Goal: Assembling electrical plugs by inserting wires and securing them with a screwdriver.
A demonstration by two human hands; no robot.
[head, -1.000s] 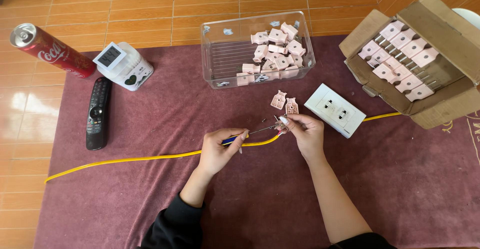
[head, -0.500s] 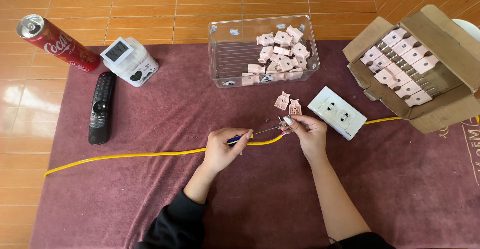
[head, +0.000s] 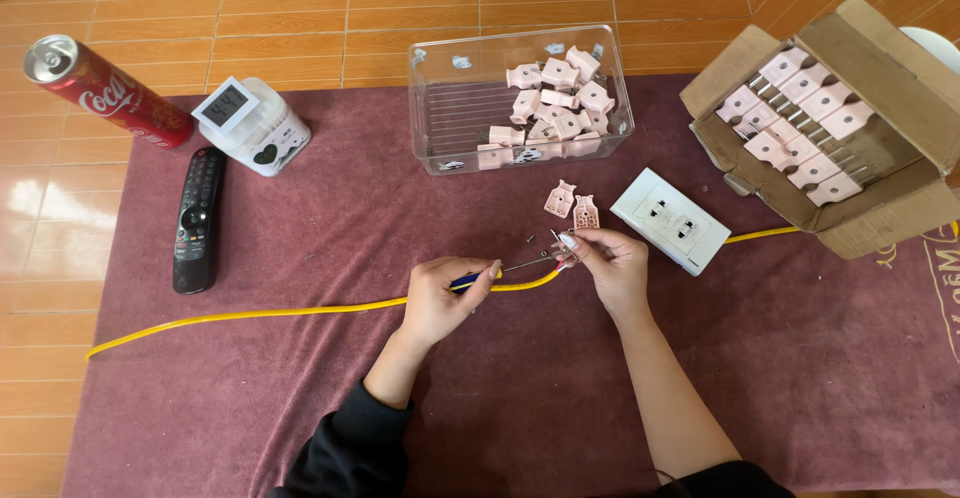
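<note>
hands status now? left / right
Left hand: closed on a screwdriver.
Right hand: fingers pinched on the yellow cable end.

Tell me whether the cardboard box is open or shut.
Open: the cardboard box has its flaps spread, showing rows of pink plugs inside.

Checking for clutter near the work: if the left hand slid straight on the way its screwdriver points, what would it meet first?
The left hand points its screwdriver rightward, so it would probably first meet the right hand pinching the yellow cable end; depth looks similar.
</note>
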